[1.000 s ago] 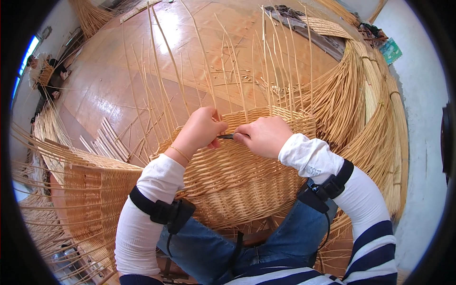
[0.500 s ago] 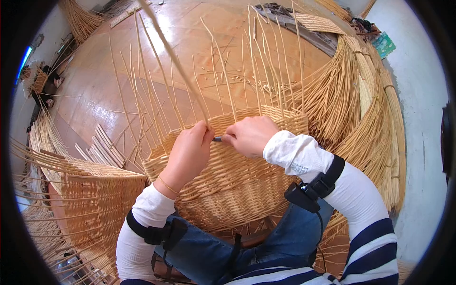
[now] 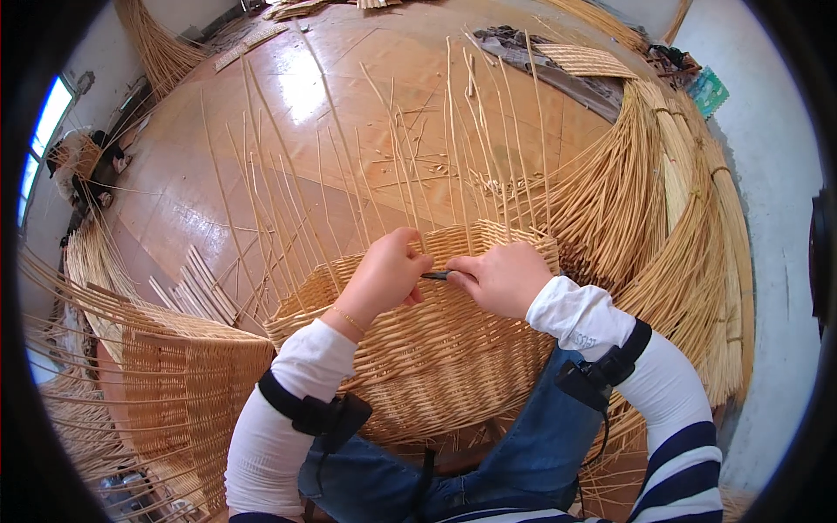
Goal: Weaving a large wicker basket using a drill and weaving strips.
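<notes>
An oval wicker basket [image 3: 445,375] stands between my knees, with upright rods [image 3: 334,105] rising from its rim. My left hand [image 3: 384,275] is closed at the near rim, its fingers and thumb pinched at the foot of one wicker rod [image 3: 404,166]. Just to its right, my right hand [image 3: 506,277] grips a slim dark tool [image 3: 435,275] pointing left towards the left fingertips. Most of that tool is hidden in the hand, so its exact kind does not show.
Another part-woven basket [image 3: 192,392] with long rods lies at my left. Cut sticks [image 3: 199,292] rest on the floor behind it. Large bundles of rods [image 3: 602,192] line the right wall. Far left, a person [image 3: 83,166] sits among wicker. Offcuts [image 3: 436,166] litter the floor ahead.
Both hands have moved right along the near rim. The left hand has let go of the thick rod it held, which now stands free. The dark tool stays in my right hand.
</notes>
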